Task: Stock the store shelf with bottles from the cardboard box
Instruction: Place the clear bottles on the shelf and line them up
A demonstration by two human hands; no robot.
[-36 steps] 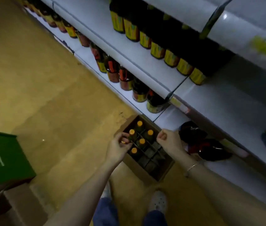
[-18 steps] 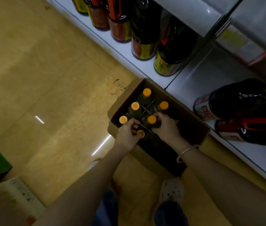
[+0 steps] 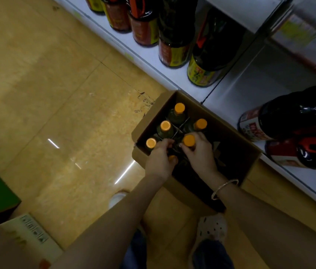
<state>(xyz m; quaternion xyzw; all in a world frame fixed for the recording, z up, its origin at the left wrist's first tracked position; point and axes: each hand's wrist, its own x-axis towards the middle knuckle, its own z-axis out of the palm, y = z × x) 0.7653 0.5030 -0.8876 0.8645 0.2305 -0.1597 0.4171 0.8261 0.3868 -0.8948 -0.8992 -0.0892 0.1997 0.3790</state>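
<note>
Both hands reach into open brown cardboard box (image 3: 236, 171): right hand (image 3: 198, 153) grips orange-capped dark bottle (image 3: 189, 140) by neck to lift, left hand (image 3: 158, 159) seemingly grasps adjacent bottle (image 3: 172, 158); white shelf (image 3: 240, 92) just beyond.

The one camera sits on the person's head, looking steeply down over both forearms at the cardboard box (image 3: 190, 191) on the floor (close). The shelf (image 3: 153, 61) crosses its upper right.
</note>
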